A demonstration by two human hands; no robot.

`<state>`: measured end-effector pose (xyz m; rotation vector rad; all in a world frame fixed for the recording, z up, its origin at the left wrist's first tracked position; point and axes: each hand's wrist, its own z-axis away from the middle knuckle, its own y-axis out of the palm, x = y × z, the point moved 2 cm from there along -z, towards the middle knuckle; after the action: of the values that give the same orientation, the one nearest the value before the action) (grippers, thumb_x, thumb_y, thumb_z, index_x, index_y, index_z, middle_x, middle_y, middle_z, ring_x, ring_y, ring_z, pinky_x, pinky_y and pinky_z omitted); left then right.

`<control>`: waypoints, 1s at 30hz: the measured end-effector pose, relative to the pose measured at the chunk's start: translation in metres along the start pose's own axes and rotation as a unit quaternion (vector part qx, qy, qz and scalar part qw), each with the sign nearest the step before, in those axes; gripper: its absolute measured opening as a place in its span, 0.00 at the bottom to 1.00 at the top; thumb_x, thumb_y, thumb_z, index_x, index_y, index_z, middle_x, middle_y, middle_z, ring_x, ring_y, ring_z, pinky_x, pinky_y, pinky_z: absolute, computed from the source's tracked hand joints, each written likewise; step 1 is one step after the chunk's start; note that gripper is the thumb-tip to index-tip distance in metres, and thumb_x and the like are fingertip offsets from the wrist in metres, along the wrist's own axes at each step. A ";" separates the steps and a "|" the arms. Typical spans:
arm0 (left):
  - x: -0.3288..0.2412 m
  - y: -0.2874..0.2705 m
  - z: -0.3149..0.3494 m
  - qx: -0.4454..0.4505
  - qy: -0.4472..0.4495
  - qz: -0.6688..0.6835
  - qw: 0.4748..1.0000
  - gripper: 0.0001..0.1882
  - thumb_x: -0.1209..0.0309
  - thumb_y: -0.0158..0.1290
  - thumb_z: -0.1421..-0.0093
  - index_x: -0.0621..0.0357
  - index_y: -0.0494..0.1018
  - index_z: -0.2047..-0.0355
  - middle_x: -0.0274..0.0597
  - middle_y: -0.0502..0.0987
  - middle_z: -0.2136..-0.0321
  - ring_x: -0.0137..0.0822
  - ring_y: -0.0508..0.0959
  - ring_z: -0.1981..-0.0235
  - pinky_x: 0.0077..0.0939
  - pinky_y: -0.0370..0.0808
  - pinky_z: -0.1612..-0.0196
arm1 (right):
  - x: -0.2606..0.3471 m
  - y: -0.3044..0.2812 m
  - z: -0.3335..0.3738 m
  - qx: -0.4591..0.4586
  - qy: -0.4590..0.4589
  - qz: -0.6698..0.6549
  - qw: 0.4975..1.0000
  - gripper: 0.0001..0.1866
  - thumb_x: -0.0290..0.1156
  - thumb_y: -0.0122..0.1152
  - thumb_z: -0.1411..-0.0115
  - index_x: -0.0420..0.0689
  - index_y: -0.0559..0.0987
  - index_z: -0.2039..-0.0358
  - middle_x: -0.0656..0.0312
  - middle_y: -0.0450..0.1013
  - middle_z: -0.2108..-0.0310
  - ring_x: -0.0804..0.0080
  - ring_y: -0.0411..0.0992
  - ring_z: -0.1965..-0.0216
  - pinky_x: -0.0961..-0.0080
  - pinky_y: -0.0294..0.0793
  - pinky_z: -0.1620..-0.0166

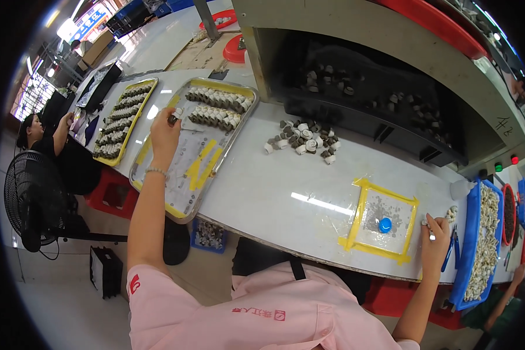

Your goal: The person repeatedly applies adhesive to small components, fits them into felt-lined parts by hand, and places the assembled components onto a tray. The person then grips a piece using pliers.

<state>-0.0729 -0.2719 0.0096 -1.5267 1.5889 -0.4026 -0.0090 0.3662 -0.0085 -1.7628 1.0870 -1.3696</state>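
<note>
My left hand (166,137) is raised over a metal tray (199,204) with yellow tape, its fingers closed on a small dark-and-white piece (172,119). Rows of similar stubby pieces (214,116), white above and grey-brown below, fill the tray's far end. To the right, my right hand (435,245) is by the table's front edge, fingers pinched on a small whitish piece (431,237), mostly hidden. Beside that hand lie blue-handled pliers (452,248) and a few pale pieces (451,213). A yellow-taped square (359,219) with grey spots and a blue round cap (385,225) is to its left.
A loose pile of pieces (305,137) lies before a dark-fronted machine box (361,108). A blue bin (468,286) of pale pieces stands far right. Another filled yellow-edged tray (152,87) sits left, near a seated co-worker (46,143) and a black fan (32,198).
</note>
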 end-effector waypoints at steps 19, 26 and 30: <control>-0.142 0.003 0.050 0.190 0.072 0.131 0.970 0.20 0.76 0.56 0.49 0.61 0.70 0.54 0.46 0.74 0.59 0.42 0.74 0.61 0.33 0.71 0.58 | 0.015 0.004 0.021 -0.026 0.013 -0.075 0.997 0.12 0.19 0.60 0.47 0.36 0.79 0.60 0.55 0.72 0.64 0.67 0.71 0.65 0.76 0.70 0.65; -0.178 0.038 0.080 0.189 0.186 0.117 0.957 0.17 0.75 0.58 0.49 0.61 0.71 0.58 0.44 0.74 0.68 0.39 0.74 0.67 0.29 0.72 0.64 | 0.014 0.004 0.023 -0.025 -0.063 -0.036 0.997 0.14 0.18 0.61 0.49 0.36 0.78 0.60 0.56 0.72 0.65 0.69 0.70 0.65 0.79 0.70 0.67; -0.195 0.031 0.087 0.383 -0.020 0.187 0.904 0.17 0.77 0.58 0.51 0.60 0.70 0.60 0.48 0.72 0.66 0.46 0.73 0.62 0.36 0.71 0.60 | 0.016 0.006 0.029 -0.017 -0.027 -0.071 0.997 0.15 0.19 0.63 0.51 0.38 0.79 0.60 0.57 0.71 0.67 0.66 0.69 0.67 0.76 0.69 0.71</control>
<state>-0.0530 -0.0568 0.0073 -0.6123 1.3995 -0.6705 0.0194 0.3496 -0.0137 -1.9228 0.9773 -1.3846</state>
